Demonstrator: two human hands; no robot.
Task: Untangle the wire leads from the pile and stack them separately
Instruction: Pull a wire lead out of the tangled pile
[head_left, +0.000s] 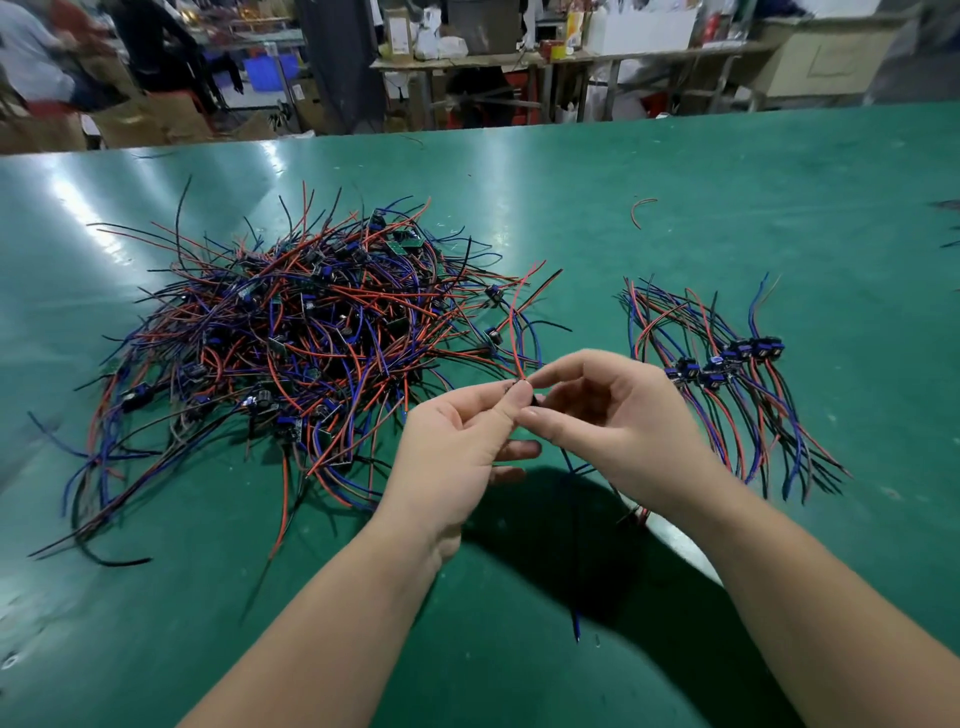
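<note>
**Both hands pinch one lead between pile and stack**

Forearms (332, 613) come in bare from the bottom edge and meet at centre over the green tabletop (727, 208). Left hand (457, 436): thumb and forefinger closed in a pinch on a wire lead (513, 327), other fingers curled loosely below. Right hand (608, 410): fingertips pinch the same lead at the same spot, touching the left hand's fingertips, remaining fingers bent. A small dark part of the lead sits at the pinch. Its red and black wires rise up and away from the hands, and a blue wire end hangs below them toward the camera.

Tangled pile (291, 332) – red, blue and black leads with small blue and green components – lies on the tabletop left of the hands and beyond, its nearest strands just beside the left hand. Sorted stack (727, 374) lies right of the hands, leads roughly parallel, blue components bunched together at mid-length. Pile and stack are well apart. One loose red wire (641, 208) lies alone farther back – apart from both.
</note>
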